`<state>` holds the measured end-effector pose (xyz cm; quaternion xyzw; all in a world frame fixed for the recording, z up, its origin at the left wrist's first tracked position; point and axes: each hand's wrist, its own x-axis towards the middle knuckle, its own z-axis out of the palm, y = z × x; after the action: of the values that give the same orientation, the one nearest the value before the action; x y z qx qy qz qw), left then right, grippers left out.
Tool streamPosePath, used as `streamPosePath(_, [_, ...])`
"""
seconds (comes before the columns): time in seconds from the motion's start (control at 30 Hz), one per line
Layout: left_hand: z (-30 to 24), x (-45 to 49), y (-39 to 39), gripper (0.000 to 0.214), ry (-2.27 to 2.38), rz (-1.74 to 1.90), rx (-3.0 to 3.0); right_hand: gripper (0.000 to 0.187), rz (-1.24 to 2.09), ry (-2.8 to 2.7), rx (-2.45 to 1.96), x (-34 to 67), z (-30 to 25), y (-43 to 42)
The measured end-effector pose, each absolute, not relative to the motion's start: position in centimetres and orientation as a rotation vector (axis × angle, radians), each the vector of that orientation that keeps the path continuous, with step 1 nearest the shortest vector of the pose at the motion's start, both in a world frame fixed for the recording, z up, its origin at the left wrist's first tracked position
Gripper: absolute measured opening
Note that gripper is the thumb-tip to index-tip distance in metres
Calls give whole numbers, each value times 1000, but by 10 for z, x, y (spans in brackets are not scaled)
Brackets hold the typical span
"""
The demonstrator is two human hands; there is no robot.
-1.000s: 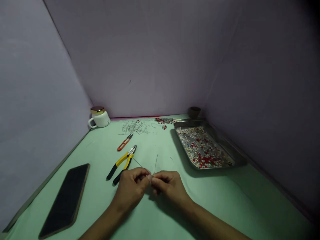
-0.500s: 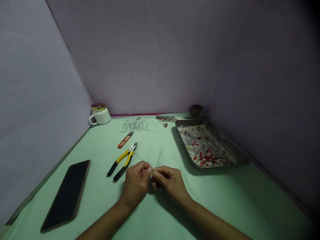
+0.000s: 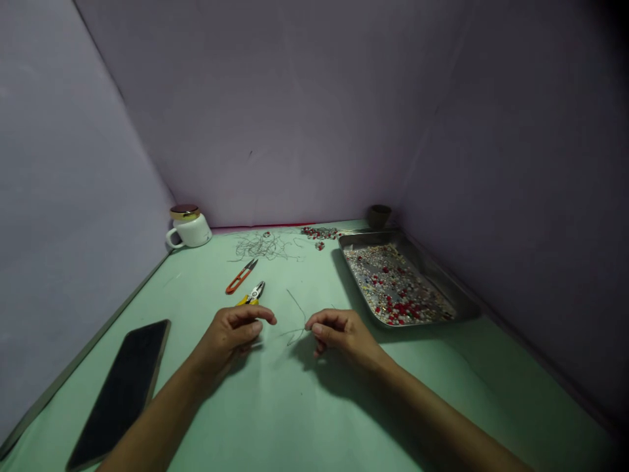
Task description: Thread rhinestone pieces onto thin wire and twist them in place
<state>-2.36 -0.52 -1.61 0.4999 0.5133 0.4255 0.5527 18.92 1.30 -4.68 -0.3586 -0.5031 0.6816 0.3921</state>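
Observation:
Between thumb and fingers, my right hand [image 3: 341, 333] pinches a thin bent wire [image 3: 297, 303], whose ends stick out to the left and upward. My left hand [image 3: 240, 329] is empty, its thumb and forefinger apart, a short way left of the wire. Behind that hand lies a pair of pliers [image 3: 254, 294]; the hand covers the handles, so only the metal jaws and a bit of yellow grip show. Orange thread snips [image 3: 240, 278] rest on the green cloth just beyond the pliers.
A metal tray [image 3: 361, 292] of red, white and gold beads stands at right. Tangled wire [image 3: 263, 246] and beaded pieces [image 3: 320, 233] lie at the back. A white lidded mug [image 3: 193, 231] is back left, a dark cup [image 3: 379, 216] back right, a phone [image 3: 122, 390] front left.
My hands have parted. The left one has let go of the wire and moved left, over the pliers' handles, while the right still holds the wire. The view has shifted slightly.

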Motion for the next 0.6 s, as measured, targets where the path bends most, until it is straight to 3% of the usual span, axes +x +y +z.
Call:
streamPosePath(0.17, [-3,-14,-17,11,1362,1228,1897,8,1655,-1775,-993,196,-39,7])
streamPosePath(0.3, [-3,7,-32,9,1211,855,2390,13,1554,-2000,-936,195,-36,-4])
streamPosePath(0.4, [-8,18,-37,11,1252,625,2194,12,1614,-1896,-923,193,-34,-6])
streamPosePath(0.6, [-12,23,-36,10,1201,660,1439,12,1658,-1565,-955,187,-30,-3])
